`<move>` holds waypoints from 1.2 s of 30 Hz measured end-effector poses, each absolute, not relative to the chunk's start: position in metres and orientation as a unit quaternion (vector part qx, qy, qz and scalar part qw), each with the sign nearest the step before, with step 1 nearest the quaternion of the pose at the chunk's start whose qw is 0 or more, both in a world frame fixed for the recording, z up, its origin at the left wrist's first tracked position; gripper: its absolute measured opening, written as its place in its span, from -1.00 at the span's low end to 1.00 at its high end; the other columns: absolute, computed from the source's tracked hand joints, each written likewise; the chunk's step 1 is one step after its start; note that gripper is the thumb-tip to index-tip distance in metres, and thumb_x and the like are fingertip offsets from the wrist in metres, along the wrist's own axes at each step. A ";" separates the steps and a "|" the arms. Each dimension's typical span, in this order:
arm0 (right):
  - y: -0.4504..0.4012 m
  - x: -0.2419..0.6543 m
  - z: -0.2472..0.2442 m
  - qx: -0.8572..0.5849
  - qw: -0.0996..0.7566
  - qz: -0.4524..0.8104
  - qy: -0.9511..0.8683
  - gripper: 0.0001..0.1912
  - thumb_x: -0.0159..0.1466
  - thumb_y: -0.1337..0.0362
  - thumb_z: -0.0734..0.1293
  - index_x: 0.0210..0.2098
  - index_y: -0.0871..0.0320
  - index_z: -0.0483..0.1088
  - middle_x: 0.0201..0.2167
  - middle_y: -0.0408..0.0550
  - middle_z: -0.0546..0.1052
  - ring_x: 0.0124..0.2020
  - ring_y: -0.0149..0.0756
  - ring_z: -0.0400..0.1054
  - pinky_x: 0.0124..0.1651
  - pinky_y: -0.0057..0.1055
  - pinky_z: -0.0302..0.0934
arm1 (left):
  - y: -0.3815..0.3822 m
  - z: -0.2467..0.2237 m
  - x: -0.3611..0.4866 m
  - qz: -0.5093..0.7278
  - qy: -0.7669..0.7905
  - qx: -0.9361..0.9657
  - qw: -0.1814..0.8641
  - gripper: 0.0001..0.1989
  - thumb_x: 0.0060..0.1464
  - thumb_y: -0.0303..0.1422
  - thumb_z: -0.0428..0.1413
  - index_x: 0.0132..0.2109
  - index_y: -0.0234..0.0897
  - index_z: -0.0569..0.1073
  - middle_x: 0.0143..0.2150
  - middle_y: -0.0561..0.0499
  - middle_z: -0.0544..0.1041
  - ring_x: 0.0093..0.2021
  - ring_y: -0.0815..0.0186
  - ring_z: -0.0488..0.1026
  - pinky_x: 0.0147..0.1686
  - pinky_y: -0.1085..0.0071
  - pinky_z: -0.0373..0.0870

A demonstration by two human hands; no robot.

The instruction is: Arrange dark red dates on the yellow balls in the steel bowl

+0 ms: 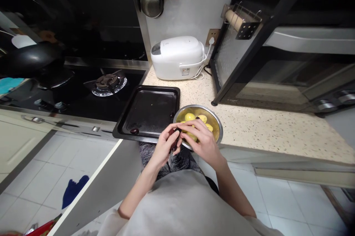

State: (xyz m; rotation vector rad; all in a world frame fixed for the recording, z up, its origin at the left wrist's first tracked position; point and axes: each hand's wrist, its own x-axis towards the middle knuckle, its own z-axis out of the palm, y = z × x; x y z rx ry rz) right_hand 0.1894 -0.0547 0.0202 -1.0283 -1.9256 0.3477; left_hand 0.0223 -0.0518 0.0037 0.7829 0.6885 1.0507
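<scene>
Fabric of a grey top (pixel 177 202) fills the bottom middle of the frame, nearest to us, and two bare forearms run up from it until the hands meet just below centre. We see the left hand (pixel 163 145) closed around a dark red fruit (pixel 173 142), thumb on its upper side and fingers curled beneath. The right hand (pixel 203 138) comes in from the right with its fingertips at the fruit's upper right side; we cannot tell whether they pinch it or its skin, or only rest there.

The fruit sits between the two sets of fingertips, deeper in the left hand's grip, so from the right hand it lies to the left in the frame. What shows of it seems to slope from lower left to upper right, but the fingers hide too much for us to be sure of its long axis.

Under the right hand we find a metal bowl (pixel 218 127) of yellow pieces (pixel 190 116); the fruit is near its left rim, making the right hand the nearer one to the bowl. Left of the bowl lies a black tray (pixel 151 108) with a small dark piece (pixel 134 131) near its lower left corner. Farther up, on the speckled counter (pixel 266 129), we see a white rice cooker (pixel 179 60) at upper centre.
</scene>
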 end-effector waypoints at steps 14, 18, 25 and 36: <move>-0.051 0.239 0.014 -0.528 0.495 0.097 -0.683 -0.89 0.39 0.27 0.36 -0.09 0.04 0.50 -0.13 -0.02 0.59 -0.07 -0.12 0.46 -0.14 -0.20 0.36 | -0.055 0.004 0.024 0.473 0.312 0.362 0.740 -0.61 0.19 -0.17 0.28 0.06 -0.31 0.51 -0.31 0.05 0.40 -0.50 0.50 0.21 -0.71 0.67 0.11; -0.046 0.262 0.001 -0.593 0.446 0.077 -0.666 -0.88 0.40 0.23 0.32 -0.12 0.03 0.49 -0.14 0.00 0.57 -0.05 -0.06 0.43 -0.08 -0.13 0.34 | -0.054 0.004 0.024 0.478 0.319 0.362 0.734 -0.63 0.17 -0.20 0.30 0.03 -0.30 0.52 -0.32 0.05 0.40 -0.50 0.50 0.20 -0.72 0.67 0.12; -0.039 0.259 -0.017 -0.607 0.398 0.087 -0.683 -0.83 0.39 0.29 0.26 -0.14 0.04 0.51 -0.16 0.00 0.59 -0.06 -0.03 0.42 -0.02 -0.08 0.33 | -0.056 0.003 0.023 0.475 0.316 0.365 0.736 -0.64 0.17 -0.20 0.30 0.02 -0.30 0.52 -0.32 0.05 0.40 -0.50 0.50 0.21 -0.71 0.67 0.12; -0.053 0.242 0.005 -0.542 0.460 0.096 -0.697 -0.84 0.43 0.28 0.28 -0.13 0.02 0.52 -0.17 0.00 0.61 -0.07 -0.08 0.47 0.00 -0.07 0.37 | -0.054 0.007 0.026 0.487 0.328 0.333 0.738 -0.63 0.16 -0.16 0.30 -0.02 -0.32 0.50 -0.34 0.05 0.41 -0.52 0.49 0.22 -0.73 0.67 0.06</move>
